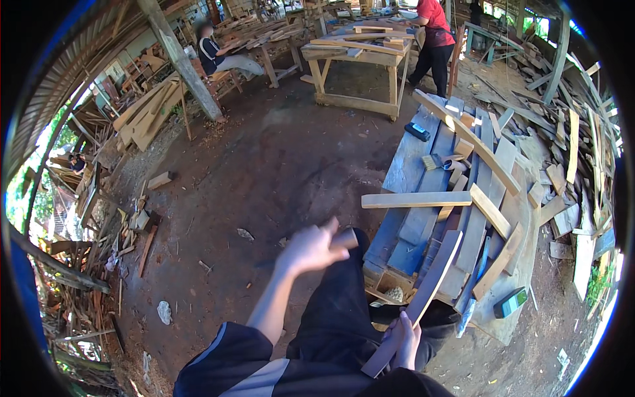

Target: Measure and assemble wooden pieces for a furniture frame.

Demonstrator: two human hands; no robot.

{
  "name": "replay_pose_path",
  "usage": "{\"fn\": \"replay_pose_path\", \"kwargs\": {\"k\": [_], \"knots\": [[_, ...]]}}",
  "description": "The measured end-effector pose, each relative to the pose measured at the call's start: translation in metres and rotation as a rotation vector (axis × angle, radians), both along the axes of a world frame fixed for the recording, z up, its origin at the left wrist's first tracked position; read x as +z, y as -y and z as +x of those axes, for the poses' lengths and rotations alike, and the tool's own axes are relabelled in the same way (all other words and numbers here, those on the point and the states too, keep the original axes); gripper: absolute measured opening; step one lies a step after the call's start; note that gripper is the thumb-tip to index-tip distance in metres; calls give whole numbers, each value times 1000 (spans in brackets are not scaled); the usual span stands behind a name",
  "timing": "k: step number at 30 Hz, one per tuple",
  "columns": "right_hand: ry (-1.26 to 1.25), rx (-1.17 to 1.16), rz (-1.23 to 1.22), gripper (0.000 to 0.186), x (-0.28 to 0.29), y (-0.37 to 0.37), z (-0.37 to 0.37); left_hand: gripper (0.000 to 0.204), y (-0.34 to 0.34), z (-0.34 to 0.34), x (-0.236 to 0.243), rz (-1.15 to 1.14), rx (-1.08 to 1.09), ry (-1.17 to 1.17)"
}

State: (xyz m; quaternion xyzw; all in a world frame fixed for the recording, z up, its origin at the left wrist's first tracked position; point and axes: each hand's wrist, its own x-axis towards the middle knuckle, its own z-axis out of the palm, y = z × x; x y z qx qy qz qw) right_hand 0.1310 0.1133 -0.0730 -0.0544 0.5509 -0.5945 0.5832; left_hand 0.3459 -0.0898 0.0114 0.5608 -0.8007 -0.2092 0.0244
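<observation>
My left hand (312, 247) is raised in front of me, blurred, closed around a short pale piece of wood (345, 239) above my dark-trousered knee. My right hand (403, 339) grips the lower end of a long, slightly curved wooden slat (430, 286), which slants up and to the right onto a low blue plank bench (409, 173). Loose wooden strips and offcuts lie across the bench, among them a long pale board (417, 199) set crosswise.
A brush (433, 161) and a dark block (417, 131) lie on the bench, a green box-shaped tool (510, 302) near its corner. Scrap timber heaps line both sides. Beyond the dirt floor, one person sits by a post (184, 63); another stands at a wooden table frame (357, 56).
</observation>
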Motion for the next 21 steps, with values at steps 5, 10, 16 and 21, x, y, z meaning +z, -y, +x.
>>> {"fn": "replay_pose_path", "kwargs": {"k": [5,10,16,21], "knots": [[25,31,-68,28,0,0,1,86,59,37,88,-541,367,-59],[23,36,-34,25,5,0,-5,57,55,-16,143,-921,325,-662],[95,-11,-70,28,2,6,-11,31,-13,-89,49,149,-547,-496],[75,-34,-102,34,-1,-12,-21,39,-47,-117,7,341,-501,-569]]}}
